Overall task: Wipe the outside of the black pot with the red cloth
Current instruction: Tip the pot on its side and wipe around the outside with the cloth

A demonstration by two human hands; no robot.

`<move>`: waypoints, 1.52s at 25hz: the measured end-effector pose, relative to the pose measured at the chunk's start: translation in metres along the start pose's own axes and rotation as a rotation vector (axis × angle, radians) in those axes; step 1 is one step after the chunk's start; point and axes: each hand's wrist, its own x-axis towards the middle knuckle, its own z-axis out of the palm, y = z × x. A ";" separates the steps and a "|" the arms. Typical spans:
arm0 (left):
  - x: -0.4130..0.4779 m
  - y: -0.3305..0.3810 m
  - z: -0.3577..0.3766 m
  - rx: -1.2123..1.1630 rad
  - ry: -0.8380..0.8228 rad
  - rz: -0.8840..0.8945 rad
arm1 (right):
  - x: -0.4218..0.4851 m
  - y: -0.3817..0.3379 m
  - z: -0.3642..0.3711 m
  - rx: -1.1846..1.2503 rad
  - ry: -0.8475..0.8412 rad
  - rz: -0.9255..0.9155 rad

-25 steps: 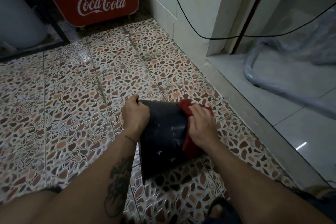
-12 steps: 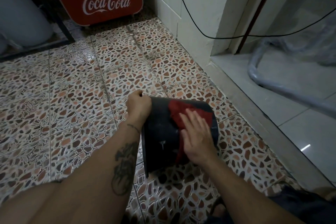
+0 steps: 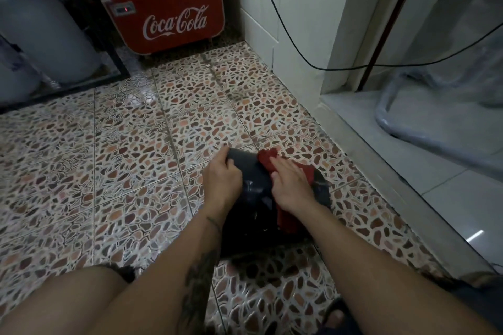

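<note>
The black pot [image 3: 254,193] lies on its side on the patterned tile floor, low in the middle of the head view, its scuffed outer wall facing up. My left hand [image 3: 221,179] grips its far left edge and steadies it. My right hand [image 3: 291,186] lies flat on the red cloth [image 3: 268,159], pressing it against the pot's upper right side. Part of the cloth pokes out beyond my fingers and more hangs below my wrist. My hands and forearms hide the pot's opening.
A red Coca-Cola cooler [image 3: 168,12] stands at the back. Large pale water jugs [image 3: 46,35] sit at the back left. A black cable [image 3: 299,54] hangs along the white wall [image 3: 296,22]. A raised sill [image 3: 381,171] borders the white-tiled area on the right. My knees frame the bottom.
My right hand has slid the red cloth across the pot's wall, from the right edge over the top. The pot turned a little under my left hand. The camera tilted up.
</note>
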 end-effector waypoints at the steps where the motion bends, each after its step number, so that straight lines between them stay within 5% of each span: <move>1: 0.006 0.003 -0.001 -0.037 -0.018 -0.068 | -0.011 -0.008 0.005 0.029 -0.018 -0.074; 5: 0.015 -0.009 0.000 -0.128 -0.030 -0.156 | -0.050 -0.006 0.025 -0.022 -0.034 -0.257; 15: -0.031 -0.039 0.002 -0.233 -0.020 0.043 | -0.026 0.038 -0.004 -0.164 0.001 0.273; 20: -0.012 -0.036 0.003 -0.342 -0.028 -0.069 | -0.041 -0.027 0.024 -0.063 -0.090 -0.126; 23: -0.004 -0.036 0.003 -0.338 -0.030 -0.094 | -0.055 -0.006 0.023 -0.059 -0.085 -0.287; 27: 0.006 -0.031 0.004 -0.348 -0.101 -0.131 | -0.049 0.046 -0.002 -0.108 0.004 -0.049; 31: 0.004 -0.028 0.012 -0.376 -0.144 -0.117 | -0.012 0.015 -0.004 -0.123 -0.068 0.176; 38: 0.015 -0.029 0.016 -0.358 -0.112 -0.120 | -0.036 -0.026 0.025 -0.046 -0.056 -0.187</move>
